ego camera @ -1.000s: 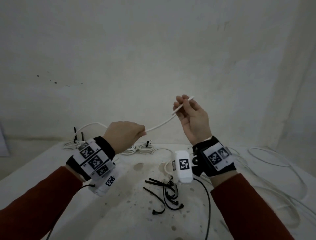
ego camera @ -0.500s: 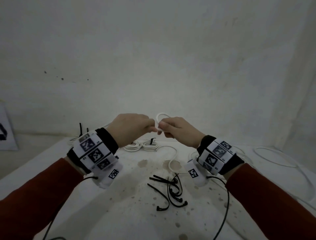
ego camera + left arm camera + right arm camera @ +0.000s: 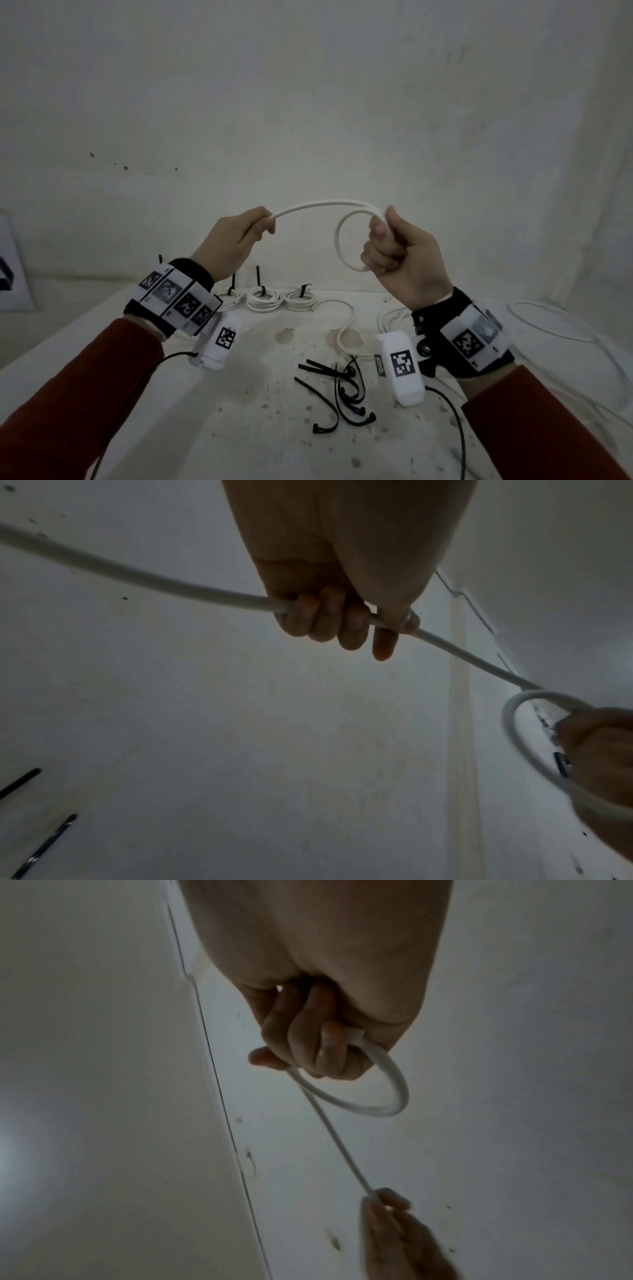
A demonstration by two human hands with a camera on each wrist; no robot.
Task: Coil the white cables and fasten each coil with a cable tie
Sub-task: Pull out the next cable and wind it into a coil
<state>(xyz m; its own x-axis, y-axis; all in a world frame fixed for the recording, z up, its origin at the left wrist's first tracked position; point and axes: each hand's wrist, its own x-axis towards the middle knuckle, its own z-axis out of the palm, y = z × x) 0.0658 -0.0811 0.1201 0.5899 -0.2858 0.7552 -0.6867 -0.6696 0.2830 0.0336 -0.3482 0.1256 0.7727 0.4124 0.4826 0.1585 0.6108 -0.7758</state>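
Both hands are working above the table (image 3: 102, 342), at about chest height in the head view.

R hand (image 3: 400, 257) is fisting round the first loop (image 3: 342, 240) of the white cable (image 3: 325, 204); fingers curled tight, thumb on top. R wrist view is showing the cut cable end (image 3: 354, 1036) tucked under the fingertips, so the loop is pinched where it crosses itself. L hand (image 3: 236, 240) is gripping the running length, fingers wrapped round it and thumb pressing; L wrist view is showing the cable passing through the fist and trailing off behind. Between the hands the cable is arching upward, not sagging.

Handling, judged:
- Light; either hand is carrying it w/o effort.
- Springy, semi-stiff: it is holding an arch and a round loop, so it is probably wanting to unwind. Crossing pt needs constant pinch.
- Jacket looking smooth, prob. slippery; L hand could let it slide through to feed the next turn.
- Best hold: R at the crossing, stacking each new turn there; L well along the free length.

Elsewhere: finished coils (image 3: 263, 299) w/ black ties are sitting at the back of the table; loose cable ties (image 3: 337, 394) are lying near the front; more loose cable (image 3: 548, 322) at R.

Step, judged: early in coiling this cable, one turn made; tie not yet needed.
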